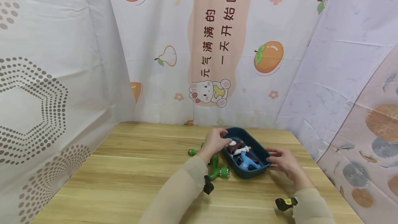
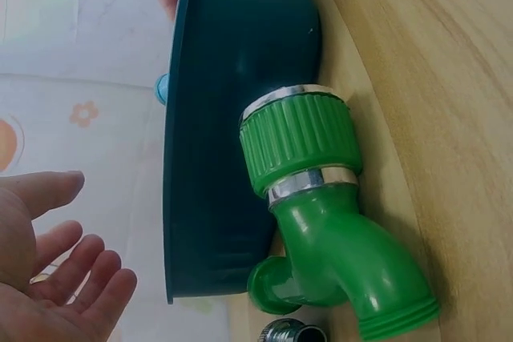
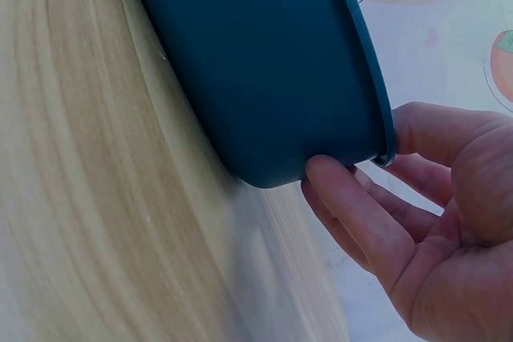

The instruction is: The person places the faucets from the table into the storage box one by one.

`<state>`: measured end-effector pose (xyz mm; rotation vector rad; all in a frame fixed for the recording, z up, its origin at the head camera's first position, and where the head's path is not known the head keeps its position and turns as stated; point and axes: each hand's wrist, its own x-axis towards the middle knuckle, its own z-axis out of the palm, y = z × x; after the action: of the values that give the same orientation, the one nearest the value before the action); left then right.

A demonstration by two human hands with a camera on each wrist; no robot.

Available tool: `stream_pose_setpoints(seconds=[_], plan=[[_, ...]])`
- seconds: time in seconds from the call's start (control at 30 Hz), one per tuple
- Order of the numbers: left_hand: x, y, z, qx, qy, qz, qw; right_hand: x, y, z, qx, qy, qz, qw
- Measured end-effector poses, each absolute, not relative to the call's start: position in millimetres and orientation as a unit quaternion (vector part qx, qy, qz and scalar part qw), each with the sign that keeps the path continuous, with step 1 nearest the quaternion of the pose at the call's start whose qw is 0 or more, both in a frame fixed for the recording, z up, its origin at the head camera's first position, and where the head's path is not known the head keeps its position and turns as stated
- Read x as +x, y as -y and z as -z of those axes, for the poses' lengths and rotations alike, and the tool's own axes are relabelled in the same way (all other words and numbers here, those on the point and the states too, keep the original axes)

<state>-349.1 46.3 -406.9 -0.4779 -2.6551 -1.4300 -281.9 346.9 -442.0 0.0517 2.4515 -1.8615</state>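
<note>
A dark blue plastic box (image 1: 253, 173) stands on the table with a light blue tap (image 1: 248, 160), a white piece (image 1: 241, 150) and dark red pieces (image 1: 237, 147) inside. My right hand (image 1: 286, 161) holds its right end; in the right wrist view, fingertips (image 3: 325, 170) rest on the outer wall and another digit reaches the rim. My left hand (image 1: 214, 141) hovers by the left end, fingers loosely spread; the left wrist view shows them apart from the rim. Beneath my left forearm, a green tap (image 2: 321, 230) with silver rings lies beside the box.
Another green piece (image 1: 192, 152) lies left of my left hand. A small silver fitting (image 2: 292, 331) is behind the green tap in the left wrist view. Printed curtains (image 1: 168, 89) hang around the wooden table (image 1: 124, 168).
</note>
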Motion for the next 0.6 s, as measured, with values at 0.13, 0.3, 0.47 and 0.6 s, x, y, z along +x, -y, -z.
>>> stream_pose_setpoints(seconds=[0.13,0.3,0.47,0.6], plan=[[-347.5,-43.1,405.3,-0.155,0.866,0.473,0.040,-282.1,-347.1,441.8,0.017,-0.795,0.606,0.031],[-348.4,-38.2,402.7,-0.152,0.866,0.475,0.034,-281.8,-346.8,441.3,0.016,-0.796,0.604,0.030],[-351.0,-32.6,402.7,-0.159,0.866,0.473,0.040,-282.3,-347.1,442.4,0.018,-0.795,0.605,0.030],[-352.7,-28.0,402.8,-0.168,0.864,0.473,0.040,-283.2,-348.5,443.7,0.014,-0.794,0.607,0.029]])
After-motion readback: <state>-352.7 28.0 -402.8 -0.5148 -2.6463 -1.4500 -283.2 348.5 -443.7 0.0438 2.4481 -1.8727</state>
